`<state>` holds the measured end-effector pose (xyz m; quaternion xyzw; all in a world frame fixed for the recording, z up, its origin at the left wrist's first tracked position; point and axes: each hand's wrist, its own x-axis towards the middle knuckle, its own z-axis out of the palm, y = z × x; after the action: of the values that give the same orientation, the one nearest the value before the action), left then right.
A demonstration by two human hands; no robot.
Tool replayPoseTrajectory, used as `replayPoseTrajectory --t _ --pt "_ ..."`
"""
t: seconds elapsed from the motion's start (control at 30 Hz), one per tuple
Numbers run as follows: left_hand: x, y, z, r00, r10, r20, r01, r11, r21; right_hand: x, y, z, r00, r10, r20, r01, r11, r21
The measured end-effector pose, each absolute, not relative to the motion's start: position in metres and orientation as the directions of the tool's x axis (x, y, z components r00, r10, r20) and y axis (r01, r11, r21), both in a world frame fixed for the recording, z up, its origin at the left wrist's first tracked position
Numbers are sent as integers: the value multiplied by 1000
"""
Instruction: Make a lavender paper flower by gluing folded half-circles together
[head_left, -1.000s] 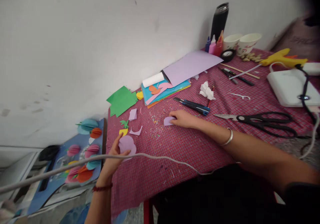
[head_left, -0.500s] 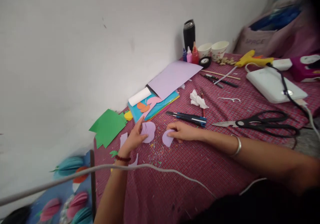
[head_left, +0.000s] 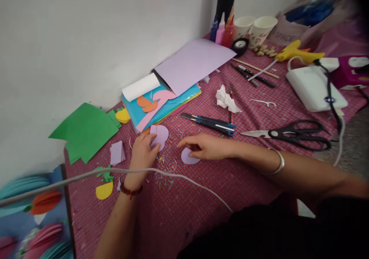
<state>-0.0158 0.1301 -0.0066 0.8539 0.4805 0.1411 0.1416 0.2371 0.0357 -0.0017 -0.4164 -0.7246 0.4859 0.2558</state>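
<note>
My left hand [head_left: 142,151] rests at the near edge of some lavender paper cutouts [head_left: 162,136], thumb and fingers apart around their left side. Part of the cutouts is hidden under its fingers. To the right, my right hand [head_left: 203,146] is over a rounded lavender paper cutout [head_left: 188,157], its index finger stretched out and its thumb at the cutout's top edge. A gap shows between that thumb and index finger. Small coloured paper scraps [head_left: 165,167] lie scattered between the hands. Beyond my right hand lies a blue utility knife [head_left: 215,125].
Black-handled scissors [head_left: 288,134] lie right of the knife. Green paper [head_left: 86,132], a lavender stack [head_left: 117,153] and a yellow cutout [head_left: 104,190] are at left. A lavender sheet [head_left: 196,64] covers coloured paper behind. A pale cable [head_left: 184,176] crosses in front. A crumpled tissue [head_left: 226,99] lies behind the knife.
My view has shifted closer and turned. My right hand's pinch on the rounded lavender cutout has loosened, its index finger now stretched leftward. My left hand stays by the other lavender cutouts.
</note>
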Motion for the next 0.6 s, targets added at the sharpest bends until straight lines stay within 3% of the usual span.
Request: replayPoseTrajectory --t 0.17,0.27,0.37,0.5,0.6 --pt "-20 127 2 488 860 148 765 -503 403 236 35 3 -562 827 -21 402 251 -880" --pt "-20 109 18 423 887 184 680 -445 583 236 36 2 -443 892 93 416 296 -860" --pt "-12 85 35 430 902 26 545 -282 789 236 36 3 -336 927 166 306 274 -912" --pt "11 60 40 592 782 -196 505 -170 846 231 31 6 -419 901 114 77 160 -984" --pt "23 52 35 537 805 -253 471 -36 882 226 27 4 -436 899 50 124 115 -986"
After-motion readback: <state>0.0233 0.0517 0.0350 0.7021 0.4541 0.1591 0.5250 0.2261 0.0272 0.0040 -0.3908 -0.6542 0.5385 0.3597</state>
